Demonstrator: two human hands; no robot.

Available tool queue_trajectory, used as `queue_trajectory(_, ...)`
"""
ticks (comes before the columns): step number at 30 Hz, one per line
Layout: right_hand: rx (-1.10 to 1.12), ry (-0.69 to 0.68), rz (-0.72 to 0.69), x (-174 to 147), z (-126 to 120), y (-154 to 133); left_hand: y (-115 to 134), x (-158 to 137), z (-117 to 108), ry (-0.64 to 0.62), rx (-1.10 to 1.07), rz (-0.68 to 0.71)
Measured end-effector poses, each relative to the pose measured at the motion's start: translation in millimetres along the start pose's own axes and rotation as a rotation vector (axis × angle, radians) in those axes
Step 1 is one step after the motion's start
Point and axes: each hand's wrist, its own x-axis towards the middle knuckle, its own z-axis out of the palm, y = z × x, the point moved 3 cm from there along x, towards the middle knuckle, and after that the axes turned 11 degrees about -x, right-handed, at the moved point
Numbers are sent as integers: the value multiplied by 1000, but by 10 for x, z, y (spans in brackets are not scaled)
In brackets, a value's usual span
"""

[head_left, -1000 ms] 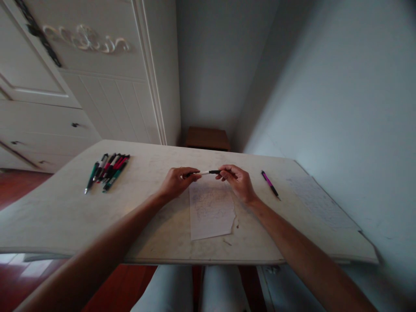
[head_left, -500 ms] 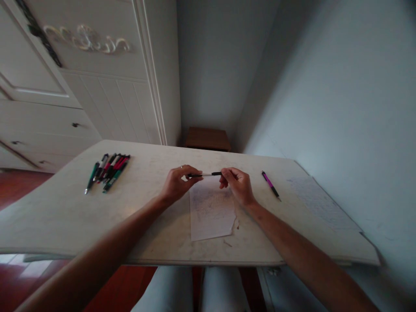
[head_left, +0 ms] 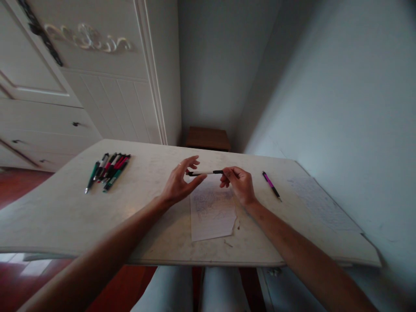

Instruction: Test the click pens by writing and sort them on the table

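Above the paper (head_left: 212, 216), at its far edge, my right hand (head_left: 239, 182) pinches the pen (head_left: 208, 172) by one black end, left hand (head_left: 180, 182) spread open; likely light, stiff, best gripped there

Table (head_left: 146, 173): white, top smudged. Left of table, white cabinet (head_left: 107, 97) with ornament (head_left: 87, 39); beyond table, low brown unit (head_left: 208, 138); right of table, pale wall (head_left: 341, 108); below table, reddish floor (head_left: 112, 290).

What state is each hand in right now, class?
Left hand: open, spread near the white-and-black pen; contact unclear.
Right hand: closed, holding that pen by one end.
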Motion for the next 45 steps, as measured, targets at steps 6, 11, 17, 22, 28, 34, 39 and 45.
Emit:
queue_trajectory(6, -16, 22, -34, 15, -19, -9, -40, 48, -47, -23, -13, -178)
queue_trajectory(11, -12, 28, -45, 23, -32, -7, -71, 51, -31, 23, -79, -94)
queue_trajectory(17, -17, 13, -47, 23, -34, -11, -93, 47, -27, 41, -81, -17)
queue_trajectory(22, -39, 32, -60, 18, -34, -16, -115, 45, -38, 31, -34, -100)
queue_trajectory(28, -55, 37, -87, 24, -47, -8, -96, 52, -42, -87, -63, -245)
queue_trajectory(34, -81, 17, -77, 27, -59, -5, -82, 58, -48, -13, -105, -108)
queue_trajectory(39, -52, 24, -78, 26, -55, -43, -70, 37, -36, -8, -131, -92)
queue_trajectory(45, -39, 26, -66, 30, -58, -40, -94, 57, -16, -103, -138, -237)
